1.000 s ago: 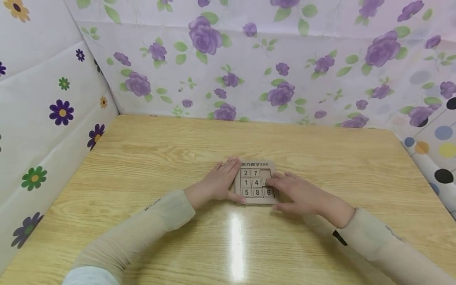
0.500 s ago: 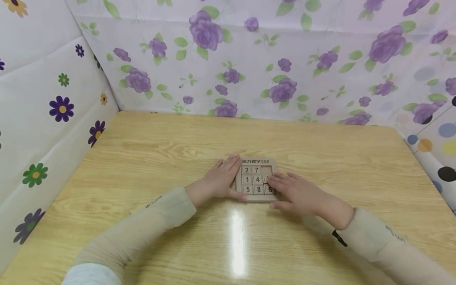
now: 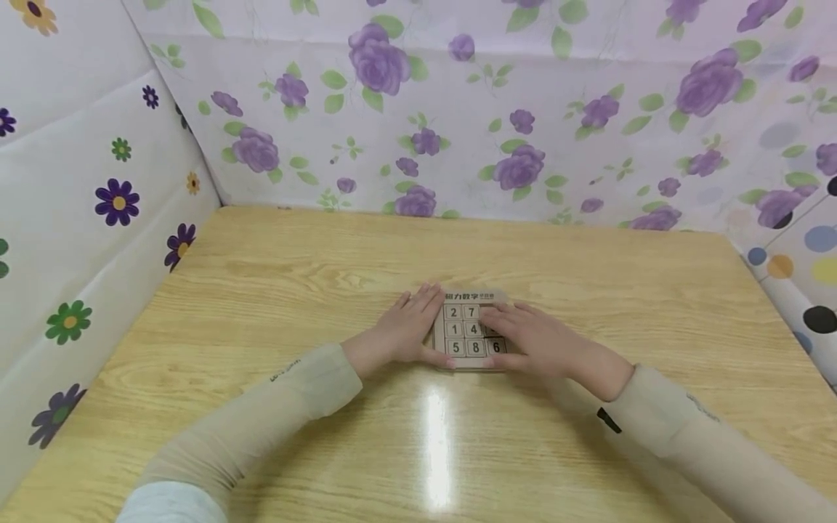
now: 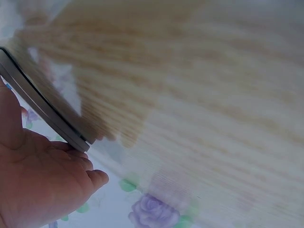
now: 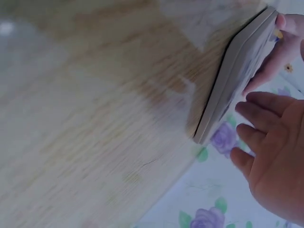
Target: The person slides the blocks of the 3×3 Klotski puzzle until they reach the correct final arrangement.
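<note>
1. Since the earlier frame, the right hand [image 3: 549,341] has moved left over the number puzzle [image 3: 471,364], its thumb reaching the near edge.
2. Left hand [image 3: 407,327]: fingers straight along the puzzle's left edge, thumb spread to its near-left corner, apparently steadying it.
3. Flat near the middle of the bench [image 3: 294,254], well in from its left and right edges, the puzzle shows tiles [image 3: 454,330] 2, 7, 1, 4, 5, 8, 6.
4. Right fingers, loosely extended, clamp nothing; they cover the top-right slot, so whether the tile beneath has slid cannot be told.
</note>
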Motion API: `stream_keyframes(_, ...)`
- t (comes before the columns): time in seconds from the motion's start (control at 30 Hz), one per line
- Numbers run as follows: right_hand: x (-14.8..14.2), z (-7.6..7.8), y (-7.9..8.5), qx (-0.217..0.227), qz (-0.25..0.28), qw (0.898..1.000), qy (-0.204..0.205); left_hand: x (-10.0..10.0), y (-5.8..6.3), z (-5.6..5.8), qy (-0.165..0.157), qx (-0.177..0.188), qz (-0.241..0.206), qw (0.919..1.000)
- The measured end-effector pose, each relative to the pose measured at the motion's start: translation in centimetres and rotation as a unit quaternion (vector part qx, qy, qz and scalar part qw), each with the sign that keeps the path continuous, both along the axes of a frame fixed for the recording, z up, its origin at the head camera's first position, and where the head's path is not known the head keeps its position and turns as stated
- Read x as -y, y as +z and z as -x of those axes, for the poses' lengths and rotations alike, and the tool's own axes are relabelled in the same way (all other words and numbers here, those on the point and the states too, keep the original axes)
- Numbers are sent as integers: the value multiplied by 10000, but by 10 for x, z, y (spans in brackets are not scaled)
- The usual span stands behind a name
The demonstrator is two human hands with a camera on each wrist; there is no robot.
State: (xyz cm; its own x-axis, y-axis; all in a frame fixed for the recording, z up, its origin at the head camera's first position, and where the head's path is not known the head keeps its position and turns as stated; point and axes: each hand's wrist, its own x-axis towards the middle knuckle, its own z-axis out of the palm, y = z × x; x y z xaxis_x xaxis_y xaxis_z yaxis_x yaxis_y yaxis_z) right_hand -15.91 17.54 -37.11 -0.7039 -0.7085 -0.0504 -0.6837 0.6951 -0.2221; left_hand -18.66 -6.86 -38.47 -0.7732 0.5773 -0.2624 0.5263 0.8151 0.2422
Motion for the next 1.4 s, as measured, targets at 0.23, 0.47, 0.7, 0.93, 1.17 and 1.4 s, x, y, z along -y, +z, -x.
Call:
stream_keyframes(0.23,4,3,-3,401,-11,9992,28,-1,-2,0,-17,-37,-51,10000)
stream_keyframes(0.47,2,0,1,357,86,9993,49,0,-4,1,-5,-24,-4,10000)
stream_keyframes(0.7,-8,-12,5,572,-111,9980,-241,0,-3,0,-48,-54,-25,10000)
stream_keyframes(0.93,-8,-8,1,407,-248,9987,-162,0,-2,0,-58,-44,-35,10000)
stream_keyframes(1.17,-5,2,-2,228,-277,9993,-135,1,-3,0,-96,-17,-70,9999)
stream_keyframes(1.4,2,-6,1,327,-93,9993,175,2,-3,2,-114,-50,6,9999)
